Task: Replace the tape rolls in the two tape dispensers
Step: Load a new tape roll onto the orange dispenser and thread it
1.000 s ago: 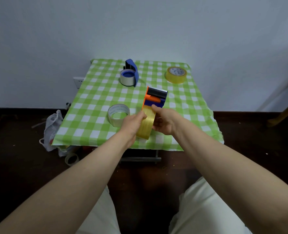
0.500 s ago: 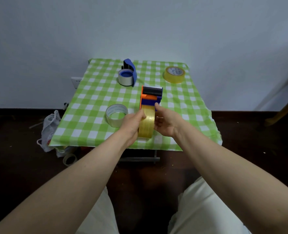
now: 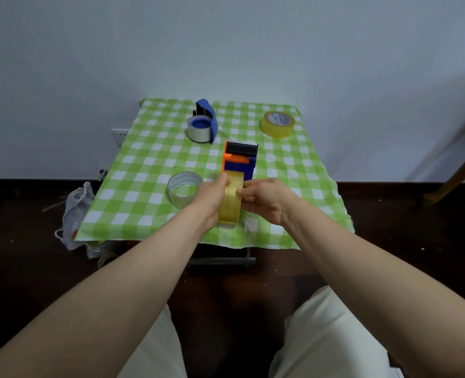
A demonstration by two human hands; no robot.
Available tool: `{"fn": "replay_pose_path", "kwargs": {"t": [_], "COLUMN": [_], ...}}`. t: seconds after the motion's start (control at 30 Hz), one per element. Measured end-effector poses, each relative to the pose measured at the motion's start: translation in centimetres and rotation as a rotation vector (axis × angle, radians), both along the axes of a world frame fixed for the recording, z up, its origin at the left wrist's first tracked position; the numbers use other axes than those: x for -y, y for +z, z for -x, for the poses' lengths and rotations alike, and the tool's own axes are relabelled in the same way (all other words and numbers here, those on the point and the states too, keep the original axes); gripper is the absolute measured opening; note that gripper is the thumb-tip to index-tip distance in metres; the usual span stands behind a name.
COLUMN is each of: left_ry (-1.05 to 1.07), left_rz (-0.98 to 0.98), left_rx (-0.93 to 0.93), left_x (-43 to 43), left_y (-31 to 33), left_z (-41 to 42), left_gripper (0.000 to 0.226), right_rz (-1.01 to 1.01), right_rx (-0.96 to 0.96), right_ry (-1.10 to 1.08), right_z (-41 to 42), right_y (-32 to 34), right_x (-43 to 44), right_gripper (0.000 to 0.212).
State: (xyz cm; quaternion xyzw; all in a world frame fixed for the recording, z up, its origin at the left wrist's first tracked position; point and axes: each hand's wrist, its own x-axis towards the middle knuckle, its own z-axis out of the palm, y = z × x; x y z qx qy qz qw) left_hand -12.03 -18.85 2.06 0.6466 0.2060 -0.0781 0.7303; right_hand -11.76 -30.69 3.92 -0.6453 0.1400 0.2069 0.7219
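Observation:
An orange, blue and black tape dispenser (image 3: 239,160) stands on edge near the middle of the table, with a yellow tape roll (image 3: 230,199) mounted at its near end. My left hand (image 3: 211,199) grips the roll's left side. From the right, my right hand (image 3: 264,197) holds the same roll, fingers curled against it. A second, blue dispenser (image 3: 208,118) with a silver roll (image 3: 198,130) lies at the back. A loose clear roll (image 3: 183,188) lies left of my hands. Another yellow roll (image 3: 278,124) lies at the back right.
A green-and-white checked cloth (image 3: 149,159) covers the small table against the white wall. On the dark floor at the left sits a white plastic bag (image 3: 76,211), with one more tape roll (image 3: 106,259) under the table edge. A wooden leg (image 3: 455,175) slants at far right.
The dispenser has swung from tilted to nearly straight and come down towards the table. Both hands stayed on the yellow roll.

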Motion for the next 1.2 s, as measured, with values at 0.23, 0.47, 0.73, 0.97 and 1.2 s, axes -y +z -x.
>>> {"fn": "replay_pose_path", "kwargs": {"t": [0.23, 0.47, 0.73, 0.97, 1.2], "left_ry": [-0.096, -0.03, 0.001, -0.042, -0.034], "left_rz": [0.021, -0.005, -0.007, 0.018, -0.007], "left_rx": [0.041, 0.035, -0.019, -0.013, -0.009], "left_x": [0.2, -0.1, -0.2, -0.2, -0.2], "left_y": [-0.1, -0.3, 0.9, 0.6, 0.3], "left_z": [0.8, 0.8, 1.0, 1.3, 1.5], "left_gripper": [0.044, 0.024, 0.016, 0.036, 0.04], "right_rz": [0.013, 0.002, 0.115, 0.022, 0.037], "right_rx": [-0.063, 0.064, 0.176, 0.057, 0.06], "right_ry": [-0.063, 0.056, 0.115, -0.005, -0.021], "right_z": [-0.3, 0.3, 1.3, 1.3, 1.2], "right_y": [0.1, -0.8, -0.5, -0.3, -0.1], "right_x": [-0.4, 0.1, -0.5, -0.2, -0.8], "right_gripper": [0.023, 0.019, 0.025, 0.009, 0.02]}}
